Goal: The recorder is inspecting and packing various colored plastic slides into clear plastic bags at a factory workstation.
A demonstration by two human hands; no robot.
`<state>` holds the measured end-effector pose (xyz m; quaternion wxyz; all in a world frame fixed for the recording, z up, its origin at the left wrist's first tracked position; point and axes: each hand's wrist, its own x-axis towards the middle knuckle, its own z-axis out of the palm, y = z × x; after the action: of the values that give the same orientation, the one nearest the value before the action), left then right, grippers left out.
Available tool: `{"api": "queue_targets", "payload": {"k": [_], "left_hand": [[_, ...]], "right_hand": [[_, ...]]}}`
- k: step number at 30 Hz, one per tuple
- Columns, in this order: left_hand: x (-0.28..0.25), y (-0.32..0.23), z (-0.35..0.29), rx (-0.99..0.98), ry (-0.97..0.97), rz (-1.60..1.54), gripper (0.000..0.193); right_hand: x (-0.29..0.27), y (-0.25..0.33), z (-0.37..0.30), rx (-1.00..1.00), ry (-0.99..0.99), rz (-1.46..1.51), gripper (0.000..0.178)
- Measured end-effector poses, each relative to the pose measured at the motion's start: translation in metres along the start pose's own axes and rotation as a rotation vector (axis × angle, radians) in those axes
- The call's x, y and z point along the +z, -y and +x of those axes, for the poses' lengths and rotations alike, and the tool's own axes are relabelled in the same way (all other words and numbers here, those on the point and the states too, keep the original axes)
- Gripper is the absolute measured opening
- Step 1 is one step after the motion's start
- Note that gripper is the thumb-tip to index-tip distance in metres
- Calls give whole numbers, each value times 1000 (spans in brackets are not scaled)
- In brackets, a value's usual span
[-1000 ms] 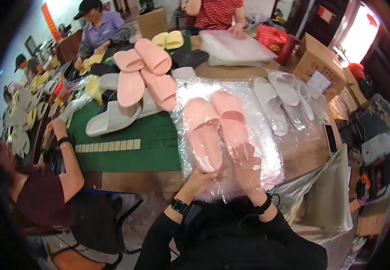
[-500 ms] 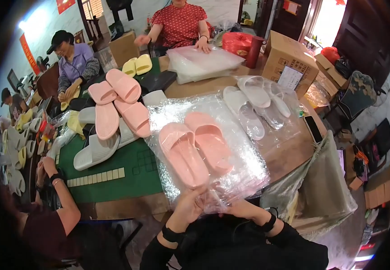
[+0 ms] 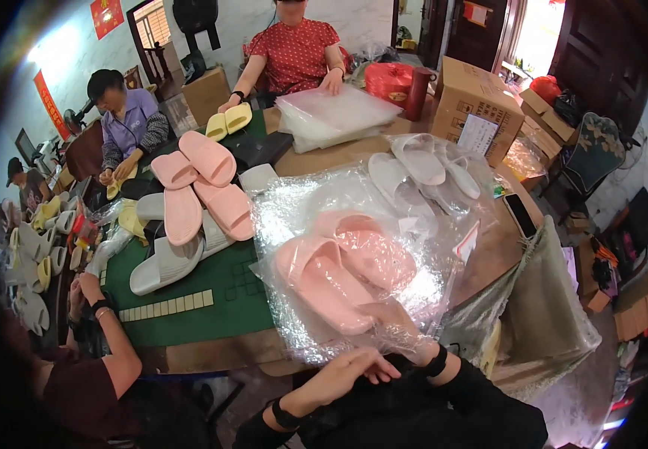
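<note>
A pair of pink slide slippers (image 3: pixel 324 288) lies under the clear film of a plastic bag (image 3: pixel 279 329), on a stack of clear bags. My right hand (image 3: pixel 399 329) is under the film too, its fingers closed at the slippers' heel end. My left hand (image 3: pixel 346 374) is outside, just below the bag's near edge. Its fingers stretch to the right and nothing shows in them. Glare on the film partly hides the right fingertips.
Left of the bags stand piled pink slippers (image 3: pixel 204 161) and grey ones (image 3: pixel 167 266) on a green mat (image 3: pixel 227 322). Bagged white slippers (image 3: pixel 421 161), a phone (image 3: pixel 520 215) and a carton (image 3: pixel 477 105) are to the right. An open lined box (image 3: pixel 541 322) stands beside the table. Co-workers sit around.
The pink slippers have shifted right and now lie under the film. My right hand has moved forward under it; my left hand has let go of the bag's near edge. Across the table, a co-worker's hand reaches yellow slippers.
</note>
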<state>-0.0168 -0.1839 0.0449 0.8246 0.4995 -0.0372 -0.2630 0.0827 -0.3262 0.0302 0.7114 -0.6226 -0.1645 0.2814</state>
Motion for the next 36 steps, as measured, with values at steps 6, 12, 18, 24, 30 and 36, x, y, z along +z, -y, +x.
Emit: {"api": "queue_targets", "payload": {"k": [6, 12, 18, 24, 30, 36], "left_hand": [[35, -64, -45, 940, 281, 453, 37], [73, -84, -47, 1380, 330, 135, 24], [107, -90, -59, 1378, -40, -1, 21], [112, -84, -73, 1315, 53, -132, 12], [115, -88, -75, 1390, -37, -192, 13], [106, -84, -70, 1470, -58, -103, 11]], "right_hand": [[-25, -7, 20, 97, -23, 92, 42], [-54, 50, 34, -72, -88, -167, 53], [-96, 81, 96, -275, -154, -6, 48], [-136, 118, 177, -137, -233, 169, 37], [-144, 83, 224, -44, -260, 142, 37], [-164, 56, 236, -100, -257, 209, 37]]}}
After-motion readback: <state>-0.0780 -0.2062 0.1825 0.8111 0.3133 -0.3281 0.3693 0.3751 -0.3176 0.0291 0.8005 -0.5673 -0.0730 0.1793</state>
